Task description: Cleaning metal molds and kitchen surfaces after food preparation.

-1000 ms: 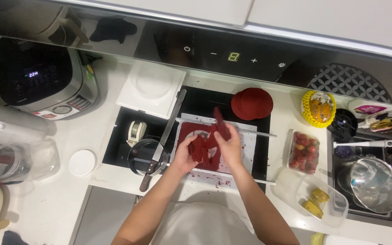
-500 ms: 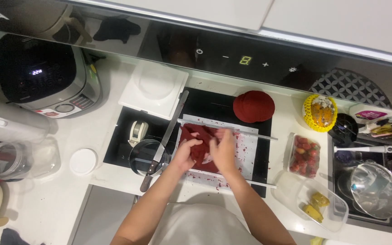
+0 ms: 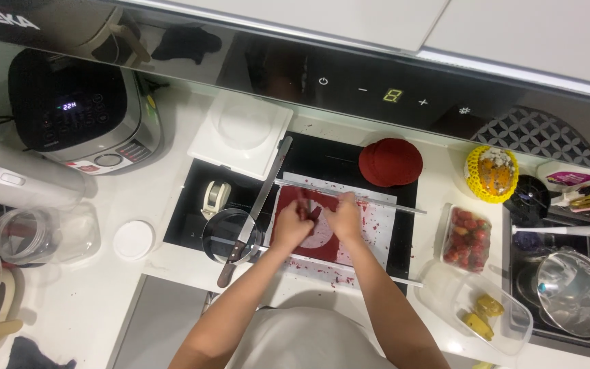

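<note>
A second ago the right hand [image 3: 345,217] held a strip of red cake raised above the sheet [image 3: 308,225]. That strip has since come down. Both hands have lowered onto the sheet and drawn together, the left hand [image 3: 292,229] now pinching a narrow dark piece [image 3: 302,205] near its upper edge.

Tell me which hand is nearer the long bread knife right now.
Left. The left hand sits just right of the bread knife, over the red sheet; the right hand is farther right.
</note>
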